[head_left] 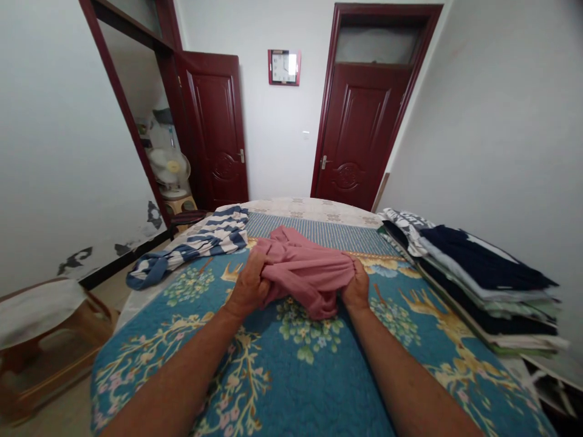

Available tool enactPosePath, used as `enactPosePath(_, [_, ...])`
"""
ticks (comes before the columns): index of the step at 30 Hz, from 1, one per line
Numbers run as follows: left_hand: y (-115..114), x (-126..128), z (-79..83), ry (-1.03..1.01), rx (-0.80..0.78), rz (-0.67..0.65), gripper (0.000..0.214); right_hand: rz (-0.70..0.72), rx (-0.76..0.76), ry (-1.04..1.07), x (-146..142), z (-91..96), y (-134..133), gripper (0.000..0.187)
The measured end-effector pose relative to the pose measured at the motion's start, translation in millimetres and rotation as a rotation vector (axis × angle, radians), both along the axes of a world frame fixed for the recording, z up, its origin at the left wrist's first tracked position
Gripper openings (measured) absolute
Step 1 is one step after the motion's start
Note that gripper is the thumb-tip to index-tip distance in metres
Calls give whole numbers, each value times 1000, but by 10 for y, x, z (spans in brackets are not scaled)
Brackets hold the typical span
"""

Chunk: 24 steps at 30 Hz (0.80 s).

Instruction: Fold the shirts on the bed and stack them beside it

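A pink garment [304, 267] lies bunched in the middle of the bed, over a blue flowered quilt [291, 370]. My left hand [249, 285] is closed on the garment's left side, fingers wrapped into the cloth. On the right side, my right hand [356, 285] grips the cloth too, and a fold hangs down between the two hands. Both forearms reach in from the bottom of the view.
A blue and white striped garment [200, 246] lies crumpled at the bed's far left. A stack of folded clothes [483, 273] sits along the right edge by the wall. A wooden stool [40, 328] stands at left; two dark red doors [359, 133] and a fan [170, 170] are behind.
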<state>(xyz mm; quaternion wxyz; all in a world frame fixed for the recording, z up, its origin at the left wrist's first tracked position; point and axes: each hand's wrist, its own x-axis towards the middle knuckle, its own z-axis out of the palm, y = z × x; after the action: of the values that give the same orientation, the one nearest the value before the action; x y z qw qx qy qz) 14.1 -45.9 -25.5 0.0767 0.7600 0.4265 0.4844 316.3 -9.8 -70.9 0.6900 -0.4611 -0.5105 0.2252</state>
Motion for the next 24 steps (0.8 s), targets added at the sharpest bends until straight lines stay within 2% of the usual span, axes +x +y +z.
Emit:
enactPosePath(3, [-29,-46,4,50,-255,-146,20,-64,26,9,86,-26,40,51])
enactPosePath(6, [-66,-74,3,145,-677,-417,20,-111,-28,47,230,-108,119,51])
enactPosePath(8, [-96,-77,12,139,-911,-603,24,-132,-70,108,305,-176,180,50])
enactPosePath(10, [-121,-75,23,100,-1078,-752,29,-116,-94,209,343,-235,237,48])
enactPosePath(12, [-122,-76,25,97,-1155,-832,35,-76,-102,357,357,-270,283,48])
enactPosePath(13, [-110,-81,17,113,-1138,-823,36,-56,-107,434,361,-278,300,49])
enactPosePath(14, [-89,-90,1,126,-1072,-759,35,-43,-113,507,368,-280,314,50])
enactPosePath(16, [-23,-120,-60,152,-803,-487,31,-40,-117,631,391,-272,332,50])
enactPosePath(18, [62,-164,-153,229,-487,-194,40,-42,-109,703,426,-259,341,49])
enactPosePath(19, [105,-189,-204,296,-379,-106,47,-40,-102,720,445,-254,344,48])
enactPosePath(21, [180,-233,-299,445,-283,-55,48,-28,-103,721,477,-249,347,46])
enactPosePath(24, [254,-268,-381,514,-256,-56,22,-17,-125,691,510,-254,352,46])
